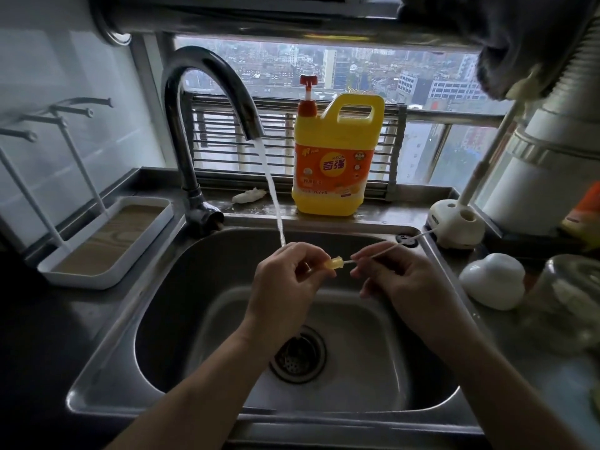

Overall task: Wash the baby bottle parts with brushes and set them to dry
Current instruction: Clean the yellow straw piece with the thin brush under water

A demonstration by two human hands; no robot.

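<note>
There is one view only, from the person's head, looking forward and down into the sink [168, 303], close above it. It faces the window [357, 69]; the wide lens seems to bend the edges.

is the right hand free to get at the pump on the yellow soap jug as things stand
Probably not right away. The way to the yellow plastic detergent jug on the ledge looks open, but the right hand pinches a thin white brush, so it would have to drop that first.
</note>
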